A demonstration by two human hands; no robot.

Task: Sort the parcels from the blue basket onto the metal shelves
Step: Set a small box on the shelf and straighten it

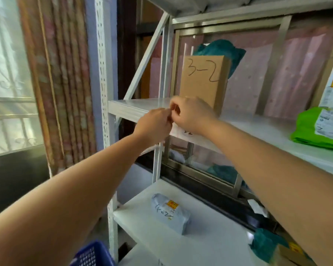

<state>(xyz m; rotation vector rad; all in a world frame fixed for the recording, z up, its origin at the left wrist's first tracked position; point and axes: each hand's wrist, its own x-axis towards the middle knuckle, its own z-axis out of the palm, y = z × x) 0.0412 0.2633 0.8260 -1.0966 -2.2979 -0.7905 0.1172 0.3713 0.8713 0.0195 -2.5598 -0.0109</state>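
Observation:
A brown cardboard box (204, 81) marked "3-2" stands upright on the upper white metal shelf (135, 106). My left hand (154, 125) and my right hand (192, 114) meet fingertip to fingertip at that shelf's front edge, just in front of the box. Both have their fingers pinched closed; whatever is between them is too small to tell. A white label (183, 132) with dark writing shows on the shelf edge under my right hand. A corner of the blue basket (92, 254) is at the bottom left.
A teal bag (219, 48) sits behind the box and a green parcel (319, 127) lies at the right of the same shelf. On the shelf below lie a grey parcel (169, 212) marked "4-2" and a teal parcel (265, 244). A curtain (65, 83) hangs at left.

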